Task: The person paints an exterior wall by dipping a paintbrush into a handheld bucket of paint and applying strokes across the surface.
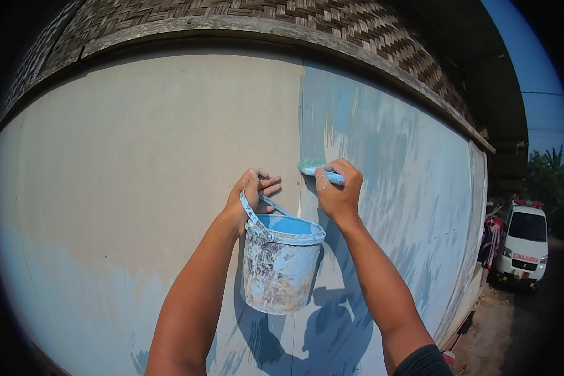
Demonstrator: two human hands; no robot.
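Observation:
My right hand grips a paintbrush by its blue-smeared handle. The bristles meet the wall panel at a vertical seam, where blue paint borders bare beige board. From my left hand hangs a small plastic bucket, crusted with white and blue paint. Its handle loops over that hand near the thumb, and the fingers are partly bent beside the board. Light blue paint shows inside the bucket. Right of the seam, streaky blue paint covers the panel.
A wooden batten runs along the panel's top, below woven bamboo matting. Paler blue covers the lower left of the wall. Beyond the right corner, a white ambulance stands on a path near hanging clothes.

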